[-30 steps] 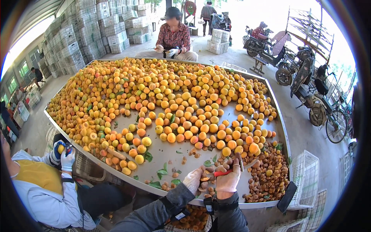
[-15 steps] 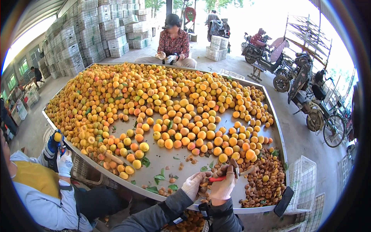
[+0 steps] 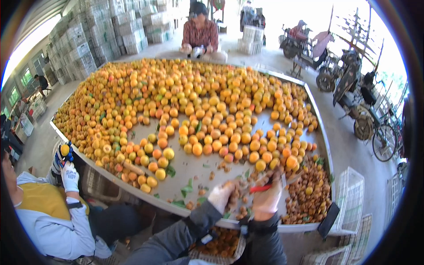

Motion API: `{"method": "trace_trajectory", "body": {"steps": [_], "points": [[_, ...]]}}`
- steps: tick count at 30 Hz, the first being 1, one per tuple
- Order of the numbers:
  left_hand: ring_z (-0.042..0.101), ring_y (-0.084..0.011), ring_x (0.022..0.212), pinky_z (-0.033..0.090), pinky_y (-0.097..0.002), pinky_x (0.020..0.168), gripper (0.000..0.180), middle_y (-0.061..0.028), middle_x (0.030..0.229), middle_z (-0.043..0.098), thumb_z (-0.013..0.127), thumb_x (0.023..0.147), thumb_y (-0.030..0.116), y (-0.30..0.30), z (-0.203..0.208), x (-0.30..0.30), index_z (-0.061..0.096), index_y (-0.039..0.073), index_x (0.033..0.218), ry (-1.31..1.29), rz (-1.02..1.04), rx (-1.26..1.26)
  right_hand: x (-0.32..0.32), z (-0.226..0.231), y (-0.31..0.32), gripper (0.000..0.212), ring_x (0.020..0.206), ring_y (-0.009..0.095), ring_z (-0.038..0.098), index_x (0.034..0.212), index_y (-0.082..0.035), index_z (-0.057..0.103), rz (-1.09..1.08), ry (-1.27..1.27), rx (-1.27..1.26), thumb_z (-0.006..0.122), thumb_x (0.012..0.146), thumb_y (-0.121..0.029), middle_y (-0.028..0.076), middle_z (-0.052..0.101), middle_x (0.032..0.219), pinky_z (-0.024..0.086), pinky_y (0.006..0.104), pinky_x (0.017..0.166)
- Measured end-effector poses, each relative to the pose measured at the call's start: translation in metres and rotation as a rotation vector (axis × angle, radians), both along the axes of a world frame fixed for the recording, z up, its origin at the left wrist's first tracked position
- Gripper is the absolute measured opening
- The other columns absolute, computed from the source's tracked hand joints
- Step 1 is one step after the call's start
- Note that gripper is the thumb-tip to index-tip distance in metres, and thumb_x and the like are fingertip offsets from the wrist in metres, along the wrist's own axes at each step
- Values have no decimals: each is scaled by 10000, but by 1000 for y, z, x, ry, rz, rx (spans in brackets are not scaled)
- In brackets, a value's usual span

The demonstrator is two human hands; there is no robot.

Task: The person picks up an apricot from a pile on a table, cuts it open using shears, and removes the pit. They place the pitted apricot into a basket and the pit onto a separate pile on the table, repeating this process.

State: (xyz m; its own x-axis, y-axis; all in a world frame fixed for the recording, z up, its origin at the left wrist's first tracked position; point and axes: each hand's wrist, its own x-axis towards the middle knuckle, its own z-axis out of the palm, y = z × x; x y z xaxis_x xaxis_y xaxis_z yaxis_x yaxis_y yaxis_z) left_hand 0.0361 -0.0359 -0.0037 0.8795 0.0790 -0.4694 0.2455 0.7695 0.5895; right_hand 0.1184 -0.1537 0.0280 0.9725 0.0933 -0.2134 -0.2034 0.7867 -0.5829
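The left hand [image 3: 221, 197], grip unclear, has moved away from the red tool [image 3: 259, 189] clamped in the right hand [image 3: 268, 199], leaving it clear.

Tall stacks of white crates [image 3: 95, 39] are rising at the back left. A person in a patterned red shirt [image 3: 201, 35] is sitting beyond the far side of the desk [image 3: 198, 171], and a person in a pale jacket and yellow top [image 3: 44, 203] is sitting at its left. Two-wheelers are standing on the grey floor [image 3: 341, 142] at the right: a pink-panelled scooter [image 3: 319, 46], a dark-covered scooter [image 3: 346, 85] and a bicycle [image 3: 384, 142]. A white basket [image 3: 350, 198] is standing just beside the right edge.
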Motion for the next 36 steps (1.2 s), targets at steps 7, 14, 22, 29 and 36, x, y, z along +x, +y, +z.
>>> {"method": "trace_trajectory", "body": {"steps": [7,14,22,29,36], "points": [[548,-131,665,459,-261,585,314,-66,885,614,482,997,224,17,-10,2,523,35,1244,-155,304,-42,-14,-9,7,276,658,155,598,1090,-29,634,338,-606,-1071,644,815,-30,64,606,837,487,280,580],[586,-106,868,499,-258,788,358,-54,1033,623,472,1008,290,14,-13,-10,576,14,1211,-190,165,358,-35,1,15,284,853,340,625,954,-72,618,412,-919,-1487,739,700,-105,121,584,967,513,400,714],[658,-252,880,570,-411,792,434,-123,1020,611,426,1009,366,43,-1,-28,500,17,1255,-254,255,364,-8,13,-2,223,784,288,635,956,-80,640,62,-898,-1558,683,737,-68,98,600,810,508,370,679],[638,-335,979,538,-492,871,470,-164,1062,607,341,1022,402,54,-18,-25,483,12,1243,-246,269,-111,-20,-7,2,140,751,311,631,890,-62,689,383,-819,-1423,696,764,-123,121,654,861,503,361,669],[639,-241,940,536,-373,827,383,-122,1036,623,387,1024,289,39,-27,-23,489,5,1260,-218,188,-69,-40,-3,26,189,742,319,627,943,-83,667,440,-1055,-1343,646,755,-70,93,641,892,508,375,659]]}}
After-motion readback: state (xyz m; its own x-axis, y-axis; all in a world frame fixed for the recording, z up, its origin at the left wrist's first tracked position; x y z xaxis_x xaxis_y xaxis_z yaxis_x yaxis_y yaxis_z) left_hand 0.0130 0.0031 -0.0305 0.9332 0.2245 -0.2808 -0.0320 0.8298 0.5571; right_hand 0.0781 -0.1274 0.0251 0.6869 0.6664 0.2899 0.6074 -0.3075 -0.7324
